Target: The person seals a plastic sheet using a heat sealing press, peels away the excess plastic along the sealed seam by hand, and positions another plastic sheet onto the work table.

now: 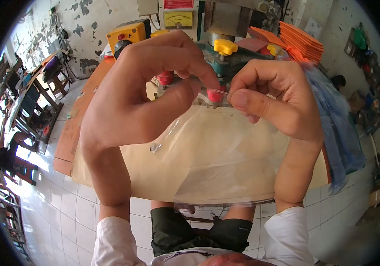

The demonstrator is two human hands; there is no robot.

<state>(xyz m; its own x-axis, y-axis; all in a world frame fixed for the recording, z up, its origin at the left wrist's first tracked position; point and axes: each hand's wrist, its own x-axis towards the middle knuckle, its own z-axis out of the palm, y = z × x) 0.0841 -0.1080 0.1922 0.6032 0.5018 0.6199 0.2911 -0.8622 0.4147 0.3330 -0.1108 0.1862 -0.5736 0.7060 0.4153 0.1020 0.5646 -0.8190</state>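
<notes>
My right hand [278, 97] pinches one end of a thin clear strip [219, 91] between thumb and forefinger. Close to the strip's other end is my left hand [145, 93], raised over the table with thumb and forefinger curved towards each other; a small gap shows between their tips. Below both hands a clear plastic sheet [225, 177] lies on the pale board [150, 177] and hangs a little over its front edge. Behind the strip, a red knob [215, 95] sits at the base of the green machine [225, 68].
A yellow control box [128, 34] stands at the back left. Yellow star knob [225, 47] tops the machine's clamp. Orange sheets [300, 42] are stacked back right, beside blue plastic [340, 128]. A person [4, 146] sits at the far left.
</notes>
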